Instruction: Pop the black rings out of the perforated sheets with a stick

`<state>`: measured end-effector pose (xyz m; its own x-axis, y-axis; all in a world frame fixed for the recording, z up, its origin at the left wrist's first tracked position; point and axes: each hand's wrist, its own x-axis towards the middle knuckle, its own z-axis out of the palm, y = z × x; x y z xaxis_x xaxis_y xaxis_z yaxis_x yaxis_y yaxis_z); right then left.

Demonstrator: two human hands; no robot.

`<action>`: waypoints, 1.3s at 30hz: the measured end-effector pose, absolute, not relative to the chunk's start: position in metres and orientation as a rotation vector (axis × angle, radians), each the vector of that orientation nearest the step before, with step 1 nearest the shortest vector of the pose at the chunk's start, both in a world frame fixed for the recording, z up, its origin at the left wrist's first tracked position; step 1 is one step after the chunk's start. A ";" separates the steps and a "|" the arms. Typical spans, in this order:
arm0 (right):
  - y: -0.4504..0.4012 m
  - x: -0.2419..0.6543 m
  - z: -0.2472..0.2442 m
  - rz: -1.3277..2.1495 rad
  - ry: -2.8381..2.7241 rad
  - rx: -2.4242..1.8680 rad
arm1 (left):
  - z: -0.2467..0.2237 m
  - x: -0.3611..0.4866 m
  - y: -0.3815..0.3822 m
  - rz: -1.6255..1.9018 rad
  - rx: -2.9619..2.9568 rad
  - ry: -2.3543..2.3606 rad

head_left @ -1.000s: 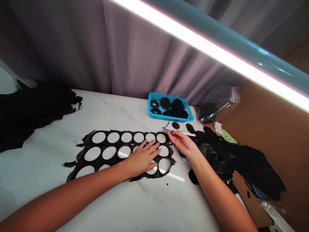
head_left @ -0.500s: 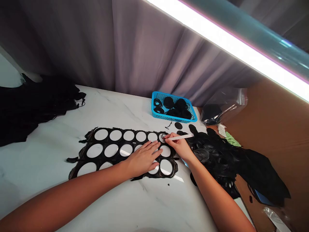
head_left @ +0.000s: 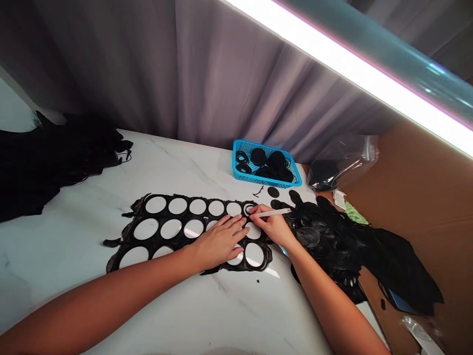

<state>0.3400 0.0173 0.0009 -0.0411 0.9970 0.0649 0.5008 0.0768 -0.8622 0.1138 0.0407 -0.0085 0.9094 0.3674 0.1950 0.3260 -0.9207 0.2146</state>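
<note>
A black rubbery sheet (head_left: 186,218) with rows of large round holes lies flat on the table. My left hand (head_left: 221,241) rests palm down across its right half, fingers stretched out, covering some holes. Between the fingertips of my right hand (head_left: 273,228) is a slim white pen-like tool (head_left: 275,213); its exact kind is unclear. The tool's lower end is hidden by the fingers at the sheet's top right hole. A thin black ring (head_left: 247,209) shows within that hole, beside the right fingertips.
A blue basket (head_left: 266,183) behind the sheet holds black discs and rings. Black scraps and discs (head_left: 325,236) are heaped right of my right hand. Stacked black sheets (head_left: 55,162) lie at left. A clear plastic bag (head_left: 343,160) stands back right, under a bright tube lamp (head_left: 347,64).
My right hand has shifted slightly at the top right hole, and the white tool now lies a little lower and further left. The thin ring shows more clearly. My left hand stays put.
</note>
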 end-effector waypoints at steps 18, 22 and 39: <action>0.010 0.328 0.007 0.478 -1.932 -1.521 | -0.011 0.115 0.041 0.348 2.901 0.518; 0.007 0.326 0.003 0.343 -2.116 -1.538 | -0.012 0.116 0.041 0.363 2.878 0.501; 0.028 0.370 0.011 0.672 -1.389 -1.677 | -0.009 0.113 0.043 0.363 2.834 0.515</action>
<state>0.3696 0.0276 0.0113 0.2429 0.9644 0.1047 0.5164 -0.0372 -0.8556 0.1130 0.0428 -0.0092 0.9070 0.3711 0.1990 0.3119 -0.9096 0.2745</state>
